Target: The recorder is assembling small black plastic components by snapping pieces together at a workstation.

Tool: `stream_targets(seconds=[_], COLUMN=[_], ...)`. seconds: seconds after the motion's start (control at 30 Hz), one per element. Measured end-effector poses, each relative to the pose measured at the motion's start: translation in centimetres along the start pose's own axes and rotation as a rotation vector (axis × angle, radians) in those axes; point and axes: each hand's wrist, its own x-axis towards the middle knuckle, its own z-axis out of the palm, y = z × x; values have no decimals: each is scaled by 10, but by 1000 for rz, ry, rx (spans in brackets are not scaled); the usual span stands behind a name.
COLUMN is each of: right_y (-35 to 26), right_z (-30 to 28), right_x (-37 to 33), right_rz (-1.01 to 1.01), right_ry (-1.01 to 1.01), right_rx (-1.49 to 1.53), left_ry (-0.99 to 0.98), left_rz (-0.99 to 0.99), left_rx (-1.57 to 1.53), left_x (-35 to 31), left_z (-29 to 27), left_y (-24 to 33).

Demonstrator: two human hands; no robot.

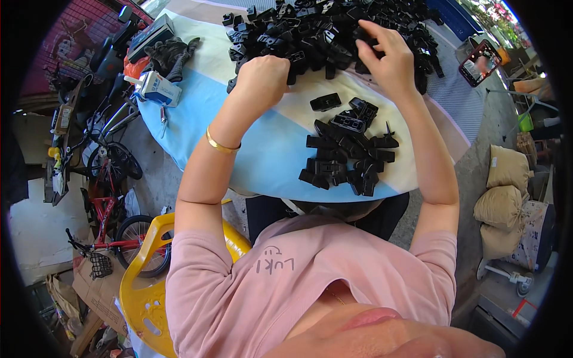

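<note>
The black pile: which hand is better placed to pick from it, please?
Probably the right hand: it looks open at the black pile, thumb and forefinger apart; the left hand looks closed.

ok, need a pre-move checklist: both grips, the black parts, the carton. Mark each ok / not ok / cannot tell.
1. Left grip at the main pile: ok, at its near edge.
2. Part in left grip: cannot tell, the fingers curl under and are hidden.
3. Part in right grip: cannot tell, thumb and forefinger tips are apart but dark parts fill the background.
4. Small group separate from the main pile: ok, tablecloth shows between.
5. Small group laid out singly: not ok, parts overlap at mixed angles.
6. White-and-blue carton clear of both grips: ok, off to the left.
</note>
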Motion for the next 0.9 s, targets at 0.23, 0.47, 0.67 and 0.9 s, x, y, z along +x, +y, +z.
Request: stream_targets(seconds=[0.23,0.47,0.67,0.9], right_y=[-30,-53,-47,-53], right_z=[-24,-13,-11,-18], right_x=[-3,-16,-20,-16], right_rz=[237,207,358,375], right_ry=[-287,-241,-209,-187], right_rx=[563,457,660,665], left_ry=[351,-24,8,256], left_rz=[196,21,96,128], left_rx=[-478,-1786,-1826,-1602], left_x=[5,9,7,8], left_z=[3,-4,-5,3], left_y=[24,28,33,34])
